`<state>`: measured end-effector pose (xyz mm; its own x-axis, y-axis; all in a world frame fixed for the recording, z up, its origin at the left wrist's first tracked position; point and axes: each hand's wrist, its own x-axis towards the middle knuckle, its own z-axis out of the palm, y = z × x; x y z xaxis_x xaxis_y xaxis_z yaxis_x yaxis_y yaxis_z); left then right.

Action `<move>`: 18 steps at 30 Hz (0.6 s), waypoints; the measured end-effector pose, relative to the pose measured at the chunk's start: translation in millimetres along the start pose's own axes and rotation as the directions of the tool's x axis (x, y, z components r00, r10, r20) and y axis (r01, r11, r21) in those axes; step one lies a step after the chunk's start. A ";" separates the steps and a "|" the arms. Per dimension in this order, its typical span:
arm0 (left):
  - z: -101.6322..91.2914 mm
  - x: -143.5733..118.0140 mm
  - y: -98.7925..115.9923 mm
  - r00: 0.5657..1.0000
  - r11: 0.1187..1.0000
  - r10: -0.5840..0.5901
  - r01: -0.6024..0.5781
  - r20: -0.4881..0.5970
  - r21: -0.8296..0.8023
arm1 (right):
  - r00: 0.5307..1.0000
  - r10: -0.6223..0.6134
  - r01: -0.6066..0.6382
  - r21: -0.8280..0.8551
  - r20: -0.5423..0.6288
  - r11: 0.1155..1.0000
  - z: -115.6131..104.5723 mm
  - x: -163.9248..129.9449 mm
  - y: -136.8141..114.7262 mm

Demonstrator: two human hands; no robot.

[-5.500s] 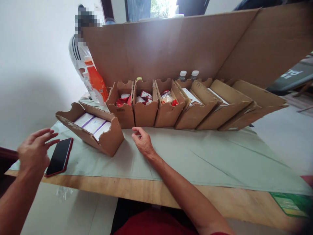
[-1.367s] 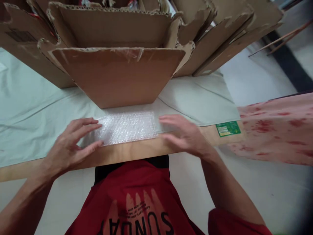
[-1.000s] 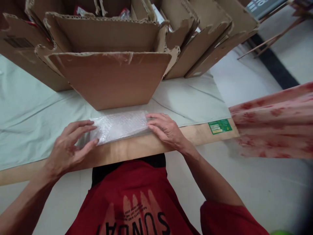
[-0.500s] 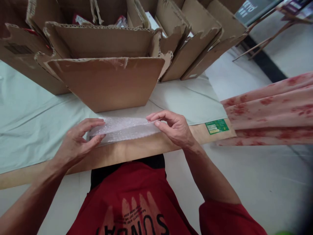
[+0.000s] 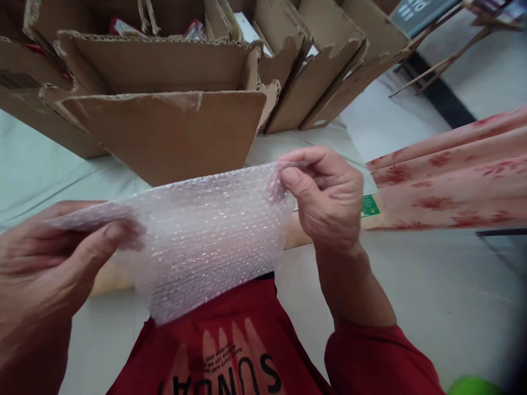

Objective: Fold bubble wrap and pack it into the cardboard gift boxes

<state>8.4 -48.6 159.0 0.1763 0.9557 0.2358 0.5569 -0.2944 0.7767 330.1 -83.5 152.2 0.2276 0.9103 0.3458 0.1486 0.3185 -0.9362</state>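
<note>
Item: clear bubble-wrap sheet [image 5: 206, 236], held up above the near edge of the table [image 5: 41, 175], hanging down in front of the person's red printed shirt [image 5: 230, 351].

Left hand [image 5: 45, 258]: closed on the sheet's upper left corner, thumb pressed over the plastic. Right hand [image 5: 325, 203]: pinching the upper right corner between thumb and forefinger.

Containers: large brown corrugated cardboard box [image 5: 164, 126], open-topped, torn rim, just behind the sheet on the pale green table cover [image 5: 24, 170]; its inside is not visible. Row of smaller brown cardboard boxes [image 5: 321, 60] behind it, leaning; red-and-white packets [image 5: 119, 26] show in one, other contents cut off at the frame top.

Hard to make out: small green label [image 5: 369, 206] at the table edge, partly hidden by the right hand; pink red-patterned cloth [image 5: 448, 175] at right, cut off.
</note>
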 end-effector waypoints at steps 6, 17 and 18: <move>59.0 22.4 -53.4 0.988 0.986 -0.143 0.147 0.050 -0.082 | 0.990 0.137 -0.134 -0.087 0.029 0.987 13.4 8.3 82.4; 66.0 -17.9 -48.5 0.880 0.803 0.424 -0.474 0.212 0.361 | 0.897 -0.073 0.368 -0.645 0.436 0.670 33.2 -33.4 74.8; 73.5 -21.0 -49.9 0.859 0.782 0.427 -0.508 0.284 0.362 | 0.831 -0.043 0.451 -0.625 0.555 0.637 48.0 -37.0 73.6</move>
<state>36.6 -54.4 72.3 0.6198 0.6932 0.3678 0.6392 -0.7178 0.2759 286.4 -81.0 67.5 -0.3510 0.8893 0.2932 0.7990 0.4477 -0.4014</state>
